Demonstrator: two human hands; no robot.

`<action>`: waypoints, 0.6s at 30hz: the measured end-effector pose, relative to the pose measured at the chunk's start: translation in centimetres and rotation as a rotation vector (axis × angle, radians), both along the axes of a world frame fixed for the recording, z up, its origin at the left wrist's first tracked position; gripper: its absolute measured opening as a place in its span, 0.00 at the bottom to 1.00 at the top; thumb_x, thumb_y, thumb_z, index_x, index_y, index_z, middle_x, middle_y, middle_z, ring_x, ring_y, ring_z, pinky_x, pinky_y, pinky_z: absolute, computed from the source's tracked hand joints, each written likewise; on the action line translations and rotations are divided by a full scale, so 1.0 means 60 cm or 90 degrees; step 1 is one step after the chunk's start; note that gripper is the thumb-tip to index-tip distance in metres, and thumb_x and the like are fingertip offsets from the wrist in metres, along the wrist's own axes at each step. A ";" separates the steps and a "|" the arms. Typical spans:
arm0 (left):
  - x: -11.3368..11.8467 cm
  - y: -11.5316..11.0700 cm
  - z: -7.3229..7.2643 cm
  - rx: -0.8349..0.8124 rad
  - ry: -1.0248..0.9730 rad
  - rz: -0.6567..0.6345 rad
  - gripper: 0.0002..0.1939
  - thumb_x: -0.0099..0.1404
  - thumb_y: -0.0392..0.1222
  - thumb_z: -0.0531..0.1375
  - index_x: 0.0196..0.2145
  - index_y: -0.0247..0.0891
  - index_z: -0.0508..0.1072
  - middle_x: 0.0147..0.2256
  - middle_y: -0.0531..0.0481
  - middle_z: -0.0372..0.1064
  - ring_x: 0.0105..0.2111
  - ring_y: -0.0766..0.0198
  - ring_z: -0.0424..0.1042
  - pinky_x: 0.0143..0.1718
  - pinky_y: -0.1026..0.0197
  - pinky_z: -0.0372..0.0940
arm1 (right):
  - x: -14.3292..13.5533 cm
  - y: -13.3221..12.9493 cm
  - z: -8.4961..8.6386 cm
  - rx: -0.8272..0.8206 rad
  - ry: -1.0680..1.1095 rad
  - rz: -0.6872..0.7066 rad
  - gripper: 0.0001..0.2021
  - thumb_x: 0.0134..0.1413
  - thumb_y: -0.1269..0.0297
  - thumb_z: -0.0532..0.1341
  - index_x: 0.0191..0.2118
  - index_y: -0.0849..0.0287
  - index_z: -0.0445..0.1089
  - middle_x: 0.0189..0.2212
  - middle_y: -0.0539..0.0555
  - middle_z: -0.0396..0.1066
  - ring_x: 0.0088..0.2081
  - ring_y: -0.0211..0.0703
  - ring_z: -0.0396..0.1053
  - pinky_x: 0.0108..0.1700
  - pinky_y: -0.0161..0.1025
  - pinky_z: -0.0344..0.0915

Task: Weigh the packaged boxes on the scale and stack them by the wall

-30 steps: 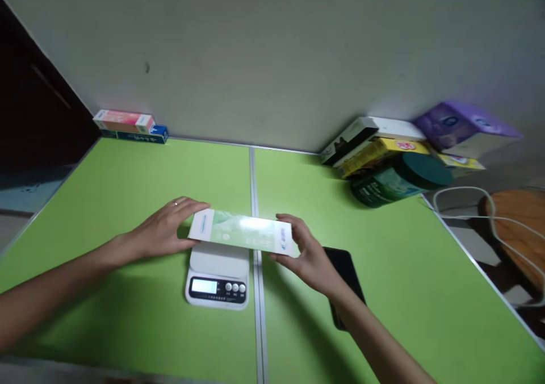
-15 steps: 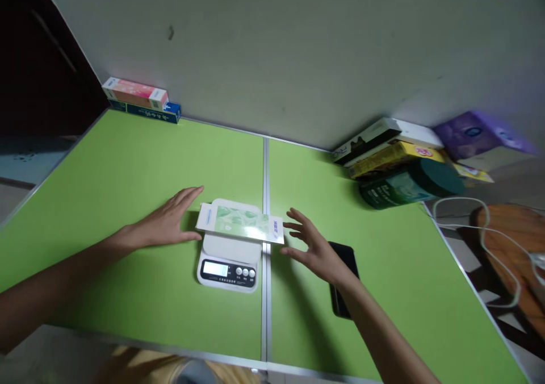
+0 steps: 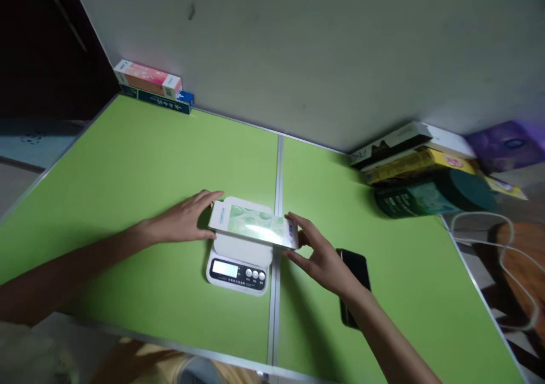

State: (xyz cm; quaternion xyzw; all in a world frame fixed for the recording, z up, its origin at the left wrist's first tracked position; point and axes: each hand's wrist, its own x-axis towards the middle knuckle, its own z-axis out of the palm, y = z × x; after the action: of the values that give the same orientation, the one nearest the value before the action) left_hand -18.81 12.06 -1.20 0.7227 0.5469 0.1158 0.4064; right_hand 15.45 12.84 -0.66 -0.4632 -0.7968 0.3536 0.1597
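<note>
A white kitchen scale [image 3: 238, 272] with a lit display sits on the table, left of the table's centre seam. Across its upper part lies a long white-and-green box [image 3: 255, 225], looking like a toothpaste carton, with both ends sticking out past the scale's plate. My left hand [image 3: 187, 218] has its thumb and fingers around the box's left end. At the other end, the fingers and thumb of my right hand [image 3: 317, 250] close on the box's corners. A black phone [image 3: 357, 267] lies partly under my right forearm.
A pink box [image 3: 147, 78] rests on a blue box [image 3: 164, 101] at the back left by the wall. Flat boxes [image 3: 394, 145], a dark green jar [image 3: 430, 195] and a purple pack [image 3: 506, 144] stand back right. A white cable [image 3: 511, 264] hangs beyond the table's right edge.
Both hands have closed in on the ends of the box, from apart to touching it. The digit on the scale's display no longer reads clearly. The view has shifted slightly.
</note>
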 end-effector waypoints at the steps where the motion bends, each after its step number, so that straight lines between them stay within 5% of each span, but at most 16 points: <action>1: 0.001 0.002 -0.004 0.014 -0.022 0.000 0.44 0.57 0.53 0.67 0.66 0.46 0.54 0.64 0.39 0.59 0.61 0.40 0.62 0.58 0.36 0.63 | -0.003 0.004 0.002 0.012 -0.003 0.009 0.27 0.61 0.61 0.60 0.64 0.48 0.53 0.53 0.59 0.65 0.36 0.42 0.69 0.40 0.44 0.74; 5: -0.022 0.015 -0.009 0.072 -0.129 0.044 0.39 0.55 0.46 0.68 0.62 0.42 0.59 0.57 0.38 0.66 0.52 0.47 0.71 0.53 0.40 0.68 | -0.021 0.034 0.024 0.051 -0.011 0.033 0.21 0.61 0.59 0.60 0.59 0.49 0.61 0.50 0.58 0.67 0.37 0.43 0.71 0.37 0.40 0.74; 9: -0.079 0.048 -0.010 0.166 -0.232 0.182 0.34 0.57 0.41 0.66 0.60 0.42 0.61 0.54 0.40 0.69 0.50 0.53 0.72 0.52 0.46 0.69 | -0.087 0.101 0.040 0.068 0.023 0.020 0.22 0.59 0.53 0.62 0.57 0.50 0.63 0.49 0.60 0.68 0.38 0.47 0.72 0.36 0.41 0.75; 13: -0.141 0.122 -0.028 0.271 -0.325 0.364 0.26 0.63 0.39 0.58 0.59 0.41 0.63 0.60 0.39 0.64 0.55 0.54 0.70 0.55 0.49 0.68 | -0.219 0.206 0.037 0.080 0.070 0.000 0.26 0.56 0.49 0.63 0.57 0.53 0.64 0.47 0.61 0.68 0.37 0.49 0.72 0.34 0.44 0.74; 18: -0.246 0.265 -0.028 0.398 -0.347 0.631 0.24 0.64 0.32 0.55 0.57 0.38 0.67 0.57 0.41 0.69 0.57 0.55 0.68 0.58 0.51 0.65 | -0.415 0.350 0.043 0.139 0.123 0.032 0.28 0.53 0.56 0.65 0.59 0.60 0.64 0.51 0.64 0.67 0.34 0.46 0.70 0.39 0.47 0.73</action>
State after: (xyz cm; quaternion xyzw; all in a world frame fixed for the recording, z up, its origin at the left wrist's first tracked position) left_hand -33.59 27.93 -2.89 0.4135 0.6331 0.6232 0.1995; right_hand -9.43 33.85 1.92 -0.3868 -0.8229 0.3115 0.2761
